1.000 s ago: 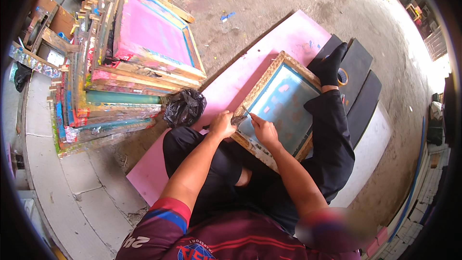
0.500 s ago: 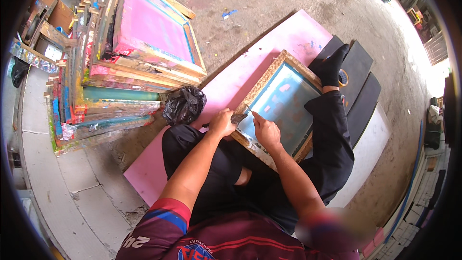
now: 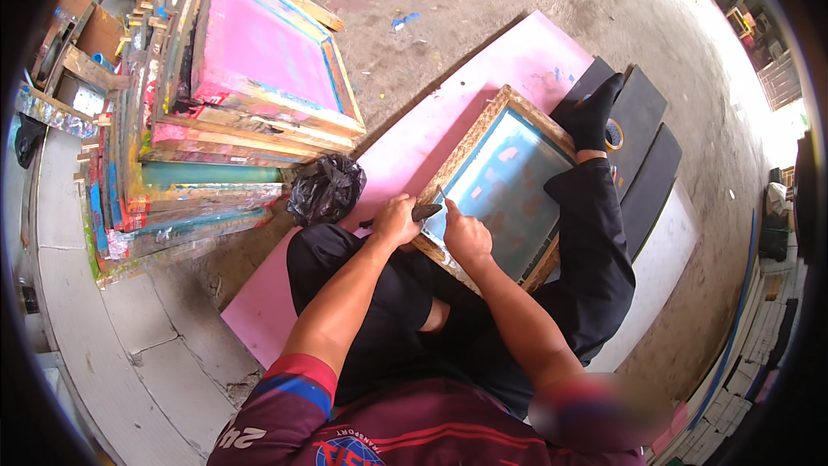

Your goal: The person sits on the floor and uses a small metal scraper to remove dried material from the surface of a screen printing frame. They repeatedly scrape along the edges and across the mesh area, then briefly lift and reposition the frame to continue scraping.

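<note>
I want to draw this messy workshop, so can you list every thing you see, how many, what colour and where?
Wooden frame with mesh screen: one, tan wood, blue-green mesh, on the lap and pink board.
Small tool: one, dark, at the frame's near corner.
Pink board: one, on the floor under the frame.
Black bag: one, crumpled, beside the stack.
Stacked frames: many, paint-stained, top screen pink, on the left.
Dark mats: several, black, on the right.
Left hand: gripping the small tool.
Right hand: resting on the frame's edge.

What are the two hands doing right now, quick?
Left hand: closed around a small dark tool at the wooden screen frame.
Right hand: resting on the frame's near corner; holding nothing that can be seen.
</note>
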Available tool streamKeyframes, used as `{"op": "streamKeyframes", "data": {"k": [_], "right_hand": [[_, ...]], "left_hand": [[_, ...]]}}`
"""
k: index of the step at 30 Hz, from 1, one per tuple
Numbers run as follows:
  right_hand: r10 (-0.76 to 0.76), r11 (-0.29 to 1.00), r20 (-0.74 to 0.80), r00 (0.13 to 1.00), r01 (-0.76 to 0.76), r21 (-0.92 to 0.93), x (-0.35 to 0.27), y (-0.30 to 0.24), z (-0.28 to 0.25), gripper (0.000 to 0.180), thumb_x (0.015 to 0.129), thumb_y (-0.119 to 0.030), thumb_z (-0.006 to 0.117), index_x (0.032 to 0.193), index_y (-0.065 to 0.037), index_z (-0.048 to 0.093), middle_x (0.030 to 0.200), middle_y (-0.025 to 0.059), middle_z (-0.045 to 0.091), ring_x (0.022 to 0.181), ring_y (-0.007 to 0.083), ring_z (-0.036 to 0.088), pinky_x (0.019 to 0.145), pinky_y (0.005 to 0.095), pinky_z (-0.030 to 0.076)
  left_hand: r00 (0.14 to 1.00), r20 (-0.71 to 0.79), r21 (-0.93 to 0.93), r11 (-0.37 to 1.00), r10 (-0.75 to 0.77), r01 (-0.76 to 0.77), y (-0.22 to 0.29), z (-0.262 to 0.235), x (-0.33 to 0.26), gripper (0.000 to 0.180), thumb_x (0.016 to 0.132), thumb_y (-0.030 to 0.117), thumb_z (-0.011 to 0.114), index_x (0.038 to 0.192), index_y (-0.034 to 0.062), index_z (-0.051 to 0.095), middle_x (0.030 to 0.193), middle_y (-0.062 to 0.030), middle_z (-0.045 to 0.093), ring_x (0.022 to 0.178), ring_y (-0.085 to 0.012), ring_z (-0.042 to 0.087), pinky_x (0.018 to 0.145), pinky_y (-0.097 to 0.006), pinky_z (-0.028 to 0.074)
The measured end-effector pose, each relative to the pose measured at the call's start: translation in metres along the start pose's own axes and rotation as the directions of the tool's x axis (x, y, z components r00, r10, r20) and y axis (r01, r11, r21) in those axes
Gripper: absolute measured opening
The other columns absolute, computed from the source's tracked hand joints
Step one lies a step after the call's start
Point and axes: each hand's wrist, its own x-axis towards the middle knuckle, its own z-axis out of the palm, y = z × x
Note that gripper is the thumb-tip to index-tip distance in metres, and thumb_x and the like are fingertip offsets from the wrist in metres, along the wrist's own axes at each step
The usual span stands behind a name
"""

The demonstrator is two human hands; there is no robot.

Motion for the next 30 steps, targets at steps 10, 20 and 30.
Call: {"op": "streamKeyframes", "data": {"k": [10, 20, 30], "right_hand": [[-0.041, 0.984, -0.013, 0.999, 0.043, 0.174, 0.006, 0.021, -0.017, 0.04, 0.109, -0.03, 0.06, 0.147, -0.025, 0.069, 0.103, 0.0274, 0.078, 0.098, 0.0481, 0.075, 0.09, 0.0575, 0.06], [-0.106, 0.786, -0.257, 0.961, 0.239, 0.57, 0.027, 0.062, 0.046, 0.039, 0.11, -0.031, 0.061, 0.148, -0.025, 0.069, 0.107, 0.0251, 0.079, 0.096, 0.0445, 0.076, 0.088, 0.0538, 0.061], [-0.071, 0.827, -0.152, 0.986, 0.143, 0.543, 0.021, 0.048, 0.024, 0.041, 0.11, -0.032, 0.061, 0.146, -0.015, 0.069, 0.109, 0.024, 0.08, 0.105, 0.0433, 0.078, 0.093, 0.0511, 0.06]], "left_hand": [[1.0, 0.006, 0.001, 1.0, -0.012, 0.012, 0.003, -0.001, 0.001, 0.031, 0.079, 0.015, 0.081, 0.107, 0.0013, 0.077, 0.106, -0.0178, 0.074, 0.102, -0.0439, 0.071, 0.089, -0.052, 0.058], [1.0, 0.009, 0.012, 1.0, 0.013, -0.013, 0.01, -0.006, 0.005, 0.03, 0.079, 0.015, 0.079, 0.105, 0.0011, 0.077, 0.106, -0.018, 0.074, 0.102, -0.0441, 0.071, 0.089, -0.052, 0.058], [0.999, 0.042, 0.031, 0.999, -0.03, 0.029, 0.014, -0.01, 0.001, 0.034, 0.08, 0.018, 0.079, 0.109, 0.0015, 0.076, 0.11, -0.0172, 0.073, 0.104, -0.0438, 0.071, 0.091, -0.053, 0.058]]}}
